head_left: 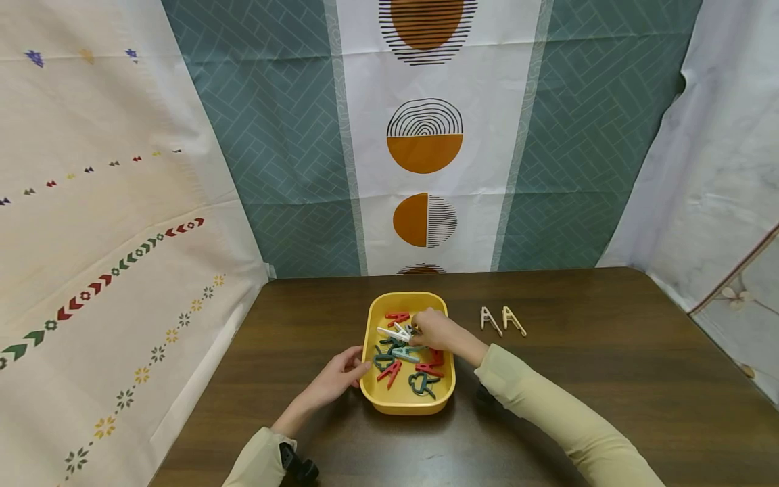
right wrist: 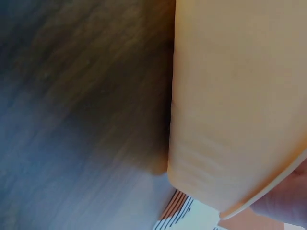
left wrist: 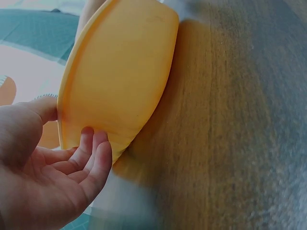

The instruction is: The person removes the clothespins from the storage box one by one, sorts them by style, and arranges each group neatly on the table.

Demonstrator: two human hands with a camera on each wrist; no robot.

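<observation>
A yellow plastic tub [head_left: 402, 408] stands on the table, holding several clothespins. My left hand [head_left: 337, 373] grips the tub's left side, thumb at the rim and curled fingers against the outer wall [left wrist: 124, 62] in the left wrist view. My right hand [head_left: 439, 333] reaches over the right rim, its fingertips down among the clothespins. A white clothespin [head_left: 394, 332] lies right at those fingertips; I cannot tell whether they pinch it. Around it are a red clothespin [head_left: 390, 373], a pale green clothespin [head_left: 406, 354] and a dark green clip [head_left: 422, 385]. The tub wall hides most of the right hand in its wrist view.
Right of the tub, a whitish clothespin [head_left: 490, 321] and a pale yellow clothespin [head_left: 514, 320] lie side by side on the dark wooden table [head_left: 608, 352]. Patterned cloth [head_left: 286, 135] hangs behind the table's back edge, with light fabric at both sides.
</observation>
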